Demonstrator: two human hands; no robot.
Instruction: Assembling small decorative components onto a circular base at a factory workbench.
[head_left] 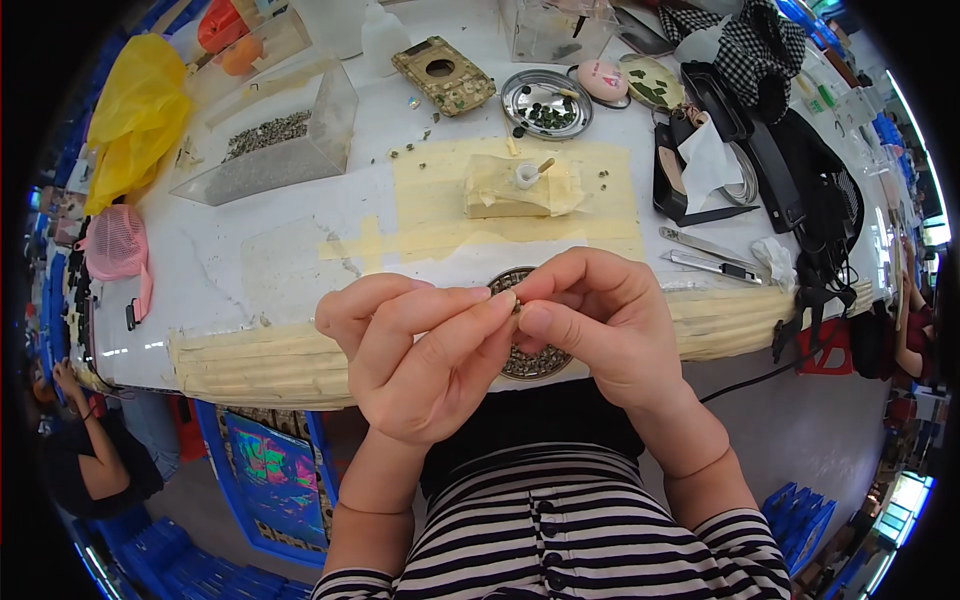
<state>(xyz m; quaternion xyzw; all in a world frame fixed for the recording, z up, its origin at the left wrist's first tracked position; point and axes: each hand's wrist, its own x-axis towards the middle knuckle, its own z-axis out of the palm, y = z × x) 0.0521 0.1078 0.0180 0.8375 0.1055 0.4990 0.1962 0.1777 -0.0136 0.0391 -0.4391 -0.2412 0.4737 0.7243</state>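
Both hands meet just above the near edge of the white worktop (pixel 200 270). The left hand (pixel 420 350) and right hand (pixel 600 320) pinch a tiny part (pixel 517 303) between thumb and forefinger tips; it is too small to identify, possibly a little metal piece. Directly beneath them sits a round metal dish (pixel 530 362) filled with small dark parts, mostly hidden by the hands. Farther back, a taped yellowish pad (pixel 520 185) carries a small white cap, and another round tray (pixel 546 104) holds dark pieces.
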